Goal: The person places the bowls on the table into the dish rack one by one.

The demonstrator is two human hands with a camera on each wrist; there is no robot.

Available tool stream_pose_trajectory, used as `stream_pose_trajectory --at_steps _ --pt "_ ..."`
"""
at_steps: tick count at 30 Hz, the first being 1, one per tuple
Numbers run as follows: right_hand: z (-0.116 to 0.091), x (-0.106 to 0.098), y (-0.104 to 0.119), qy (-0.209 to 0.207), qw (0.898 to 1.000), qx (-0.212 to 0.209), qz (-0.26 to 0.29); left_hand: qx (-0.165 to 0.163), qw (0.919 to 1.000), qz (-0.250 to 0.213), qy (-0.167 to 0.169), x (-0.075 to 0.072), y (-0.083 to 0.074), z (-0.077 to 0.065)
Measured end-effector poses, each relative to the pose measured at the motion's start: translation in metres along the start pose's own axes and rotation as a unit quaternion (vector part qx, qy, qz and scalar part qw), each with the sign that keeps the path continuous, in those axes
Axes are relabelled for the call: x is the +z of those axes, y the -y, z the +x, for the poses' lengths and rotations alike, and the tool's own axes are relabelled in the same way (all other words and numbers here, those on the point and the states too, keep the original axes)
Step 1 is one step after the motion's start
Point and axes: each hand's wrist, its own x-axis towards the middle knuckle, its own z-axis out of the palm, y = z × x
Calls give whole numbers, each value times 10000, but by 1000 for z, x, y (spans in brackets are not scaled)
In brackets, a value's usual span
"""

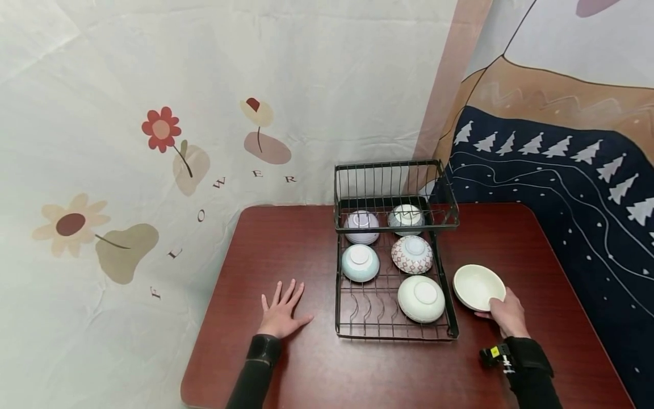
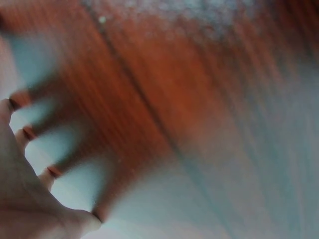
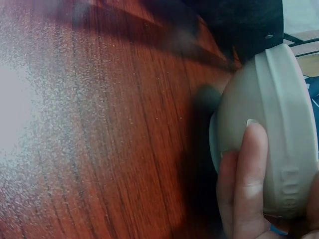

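My right hand [image 1: 508, 315] grips a cream bowl [image 1: 477, 286] by its near right rim, just right of the rack. The bowl's hollow faces up. In the right wrist view, fingers [image 3: 251, 174] lie along the bowl's ribbed outer wall [image 3: 249, 99], near raised lettering; whether its foot touches the table is unclear. My left hand [image 1: 283, 315] rests palm down left of the rack, fingers spread, holding nothing. The black wire dish rack [image 1: 395, 339] bears upside-down bowls: a cream one [image 1: 421, 299] at front right, a patterned one [image 1: 411, 254] and a pale blue one [image 1: 360, 263] behind.
Under the rack's raised upper basket [image 1: 395, 229] sit a lilac bowl [image 1: 362, 227] and a grey-blue bowl [image 1: 407, 218], both upside down. The red-brown table [image 1: 245, 255] has rounded corners. A printed cloth [image 1: 306, 85] hangs behind its back edge.
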Motion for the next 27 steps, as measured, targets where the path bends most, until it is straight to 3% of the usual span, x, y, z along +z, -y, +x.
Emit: stream_pose_trajectory --at_steps 18,27 --pt "1 0 -3 -292 9985 -157 -443 17 10000 -24 -45 -2 0 0" --pt "-6 1 -6 -607 9981 -95 -23 75 9999 104 -99 4 3 0"
